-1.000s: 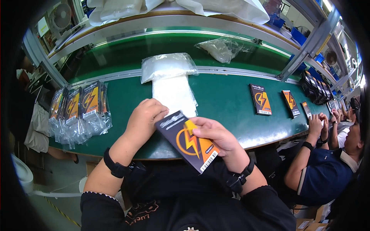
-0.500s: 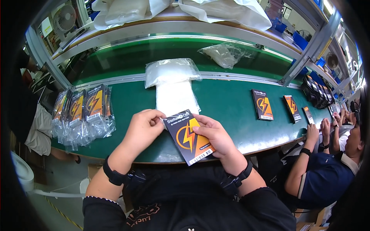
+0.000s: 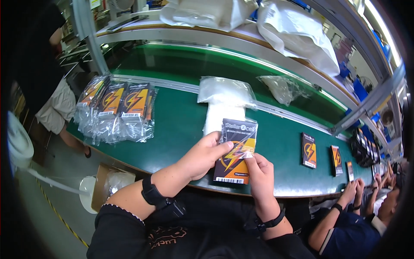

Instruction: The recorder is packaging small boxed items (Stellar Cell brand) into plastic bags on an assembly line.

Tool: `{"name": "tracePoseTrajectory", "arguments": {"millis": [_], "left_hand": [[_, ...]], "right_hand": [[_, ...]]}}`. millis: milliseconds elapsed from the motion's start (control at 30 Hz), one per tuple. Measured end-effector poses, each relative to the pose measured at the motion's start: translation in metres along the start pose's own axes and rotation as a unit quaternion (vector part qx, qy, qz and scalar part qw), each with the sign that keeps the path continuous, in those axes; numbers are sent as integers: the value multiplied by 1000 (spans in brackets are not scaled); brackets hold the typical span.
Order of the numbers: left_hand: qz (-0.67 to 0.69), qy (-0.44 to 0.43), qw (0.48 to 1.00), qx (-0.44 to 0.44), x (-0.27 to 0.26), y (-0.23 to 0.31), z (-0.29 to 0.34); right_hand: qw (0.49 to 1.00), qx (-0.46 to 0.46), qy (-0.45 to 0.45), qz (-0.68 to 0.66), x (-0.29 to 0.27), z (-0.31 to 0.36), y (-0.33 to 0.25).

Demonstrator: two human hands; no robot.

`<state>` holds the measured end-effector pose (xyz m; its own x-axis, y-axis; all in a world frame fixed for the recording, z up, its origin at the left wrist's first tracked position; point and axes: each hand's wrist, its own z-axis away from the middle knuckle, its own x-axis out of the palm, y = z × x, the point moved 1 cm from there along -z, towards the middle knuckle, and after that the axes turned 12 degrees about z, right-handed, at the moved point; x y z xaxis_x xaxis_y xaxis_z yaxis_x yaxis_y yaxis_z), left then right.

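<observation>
A flat black-and-orange box (image 3: 232, 174) with a lightning-bolt design is upright between my hands, at the table's front edge. Clear plastic bag film (image 3: 245, 149) covers its upper part, while its lower part with the barcode is bare. My left hand (image 3: 202, 156) grips the box's left side, thumb across the front. With its fingers pinched, my right hand (image 3: 261, 176) holds the right side by the film's edge. Just beyond the box lies a stack of clear plastic bags (image 3: 226, 91). To the left, several bagged boxes (image 3: 113, 103) lie in a pile.
On the green table (image 3: 177, 125), single boxes (image 3: 308, 150) stand spaced out to the right, before a dark stack of boxes (image 3: 365, 147). A co-worker (image 3: 353, 224) sits at the right. Crumpled clear plastic (image 3: 282, 89) lies behind the table rail. An overhead shelf holds white bags (image 3: 297, 36).
The box has turned more upright and clear film now covers its upper part. My left hand has moved from the box's top corner onto its side. The whole view has shifted and tilted.
</observation>
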<state>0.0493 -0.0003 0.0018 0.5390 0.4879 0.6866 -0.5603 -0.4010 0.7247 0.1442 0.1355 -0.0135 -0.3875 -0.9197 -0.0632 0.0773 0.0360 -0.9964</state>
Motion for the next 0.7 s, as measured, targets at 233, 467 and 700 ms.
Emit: {"name": "tracePoseTrajectory", "arguments": {"millis": [233,467,700], "left_hand": [[52,-28,996,-60,2,3,9],[-24,-102,985,-139,10,-16,9],[174,-48,967,-178,7,-20,23]], "right_hand": [[965,-185,-40,183,1,7,-32],[872,-399,263,109,-16,27,-33],[846,-408,-154,308,18,26,-50]]}}
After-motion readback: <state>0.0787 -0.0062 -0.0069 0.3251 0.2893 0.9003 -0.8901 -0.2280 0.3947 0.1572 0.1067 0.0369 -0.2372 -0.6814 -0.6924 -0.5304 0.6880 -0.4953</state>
